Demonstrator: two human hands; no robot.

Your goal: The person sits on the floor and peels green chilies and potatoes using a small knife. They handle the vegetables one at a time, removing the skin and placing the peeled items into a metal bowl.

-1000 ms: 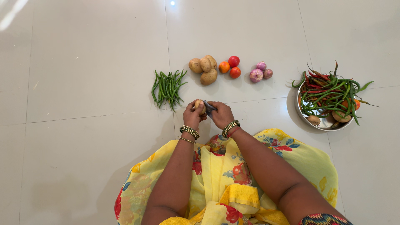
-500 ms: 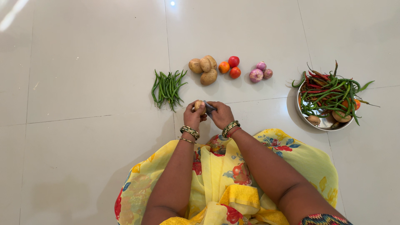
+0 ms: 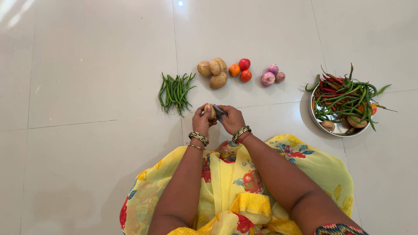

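Observation:
My left hand [image 3: 201, 122] is closed around a small potato [image 3: 210, 112], held just above the tiled floor in front of my lap. My right hand [image 3: 231, 119] grips a grey peeler [image 3: 219, 112] whose head rests against the potato's right side. Both wrists carry bangles. My yellow flowered garment [image 3: 235, 187] fills the lower middle of the view.
On the floor ahead lie a bunch of green chillies [image 3: 175, 92], three potatoes [image 3: 213, 72], three tomatoes [image 3: 241, 69] and two onions [image 3: 271, 75]. A steel bowl [image 3: 338, 129] at the right holds red and green chillies with other vegetables.
The potato has turned slightly in my left hand and the peeler has shifted a little against it. Everything on the floor is as before.

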